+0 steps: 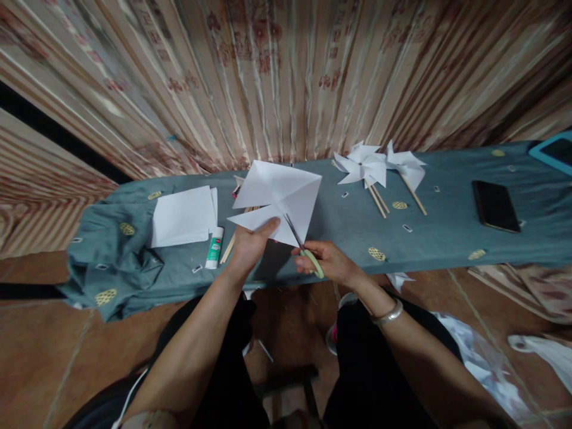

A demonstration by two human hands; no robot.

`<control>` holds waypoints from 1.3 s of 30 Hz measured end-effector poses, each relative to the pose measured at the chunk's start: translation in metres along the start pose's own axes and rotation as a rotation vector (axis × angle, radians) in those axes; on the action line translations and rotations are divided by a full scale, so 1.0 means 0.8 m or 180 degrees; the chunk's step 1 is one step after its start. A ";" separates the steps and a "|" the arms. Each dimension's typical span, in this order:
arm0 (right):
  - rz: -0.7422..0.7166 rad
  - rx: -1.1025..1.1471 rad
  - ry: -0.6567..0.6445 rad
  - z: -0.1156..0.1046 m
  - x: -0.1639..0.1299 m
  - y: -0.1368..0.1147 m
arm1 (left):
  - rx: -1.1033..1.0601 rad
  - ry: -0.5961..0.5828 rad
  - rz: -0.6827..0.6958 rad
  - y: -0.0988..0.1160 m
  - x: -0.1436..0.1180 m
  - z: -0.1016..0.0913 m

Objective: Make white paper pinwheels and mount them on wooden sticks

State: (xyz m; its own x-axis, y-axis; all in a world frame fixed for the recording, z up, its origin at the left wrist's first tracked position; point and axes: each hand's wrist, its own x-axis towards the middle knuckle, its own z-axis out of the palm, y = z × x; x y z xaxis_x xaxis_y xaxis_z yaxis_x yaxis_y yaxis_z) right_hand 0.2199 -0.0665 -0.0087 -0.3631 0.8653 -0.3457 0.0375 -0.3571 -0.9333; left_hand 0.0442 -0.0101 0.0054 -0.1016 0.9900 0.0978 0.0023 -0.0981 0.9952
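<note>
My left hand (pixel 252 241) pinches the lower left part of a white paper square (pixel 290 187), thumb on top. Creases cross the sheet, and a slit on its left side runs in toward the middle, parting a pointed flap. In my right hand (pixel 328 259) is a pair of scissors (pixel 313 262) with pale green handles. Their blades lie at the sheet's lower edge and point up toward its centre. Beneath the paper, some wooden sticks (pixel 227 249) are partly hidden. A glue stick (pixel 215 248) lies left of my left hand.
White paper sheets (pixel 181 217) are stacked at the left of the cloth-covered table (pixel 438 238). Several paper pinwheels (pixel 364 165) on sticks lie right of centre. Farther right are a black phone (pixel 496 205) and a blue-edged device (pixel 554 152). A patterned curtain (pixel 286 77) hangs behind.
</note>
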 end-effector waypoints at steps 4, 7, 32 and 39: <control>0.0154 -0.0289 -0.0361 -0.021 -0.011 -0.008 | -0.0040 0.0224 0.0084 -0.005 0.011 -0.009; 0.0308 -0.0443 -0.0502 -0.043 -0.020 -0.019 | -0.0115 0.0312 0.0065 -0.004 0.015 -0.014; -0.0499 0.0469 0.1249 -0.057 0.008 -0.022 | 0.0481 -0.0959 -0.0383 -0.001 -0.001 -0.019; -0.1043 0.0952 0.1886 -0.057 0.017 -0.020 | -0.0538 -0.0270 -0.0414 -0.002 0.005 -0.009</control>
State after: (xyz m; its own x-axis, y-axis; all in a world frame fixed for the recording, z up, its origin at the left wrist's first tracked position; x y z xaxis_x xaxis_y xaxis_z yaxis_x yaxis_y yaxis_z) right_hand 0.2572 -0.0332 -0.0031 0.2544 0.9586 -0.1275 -0.2725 -0.0554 -0.9606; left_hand 0.0363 -0.0071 0.0038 -0.0060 0.9997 -0.0239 -0.1728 0.0225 0.9847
